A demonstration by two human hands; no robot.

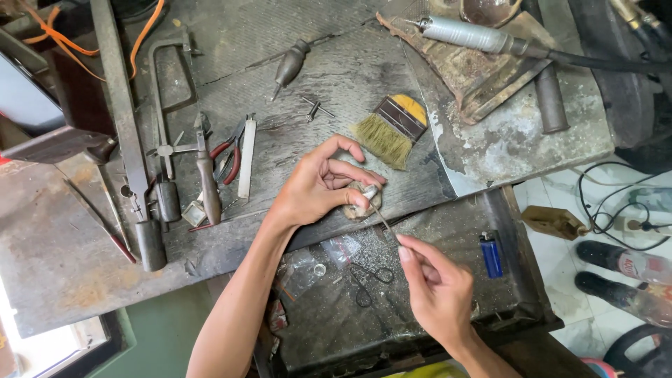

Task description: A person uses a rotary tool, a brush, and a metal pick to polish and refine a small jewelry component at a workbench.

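Small silvery piece (pixel 369 190), pinched in left hand (pixel 318 185); thin needle file (pixel 383 219) touching it.

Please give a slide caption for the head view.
Left hand steadies small metal piece while right hand applies thin tool.

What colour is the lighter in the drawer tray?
Blue, with a dark top; the lighter lies right of the right hand in the head view.

Two bare forearms, left hand (pixel 318 185) and right hand (pixel 437 287), no sleeves, rings or gloves.
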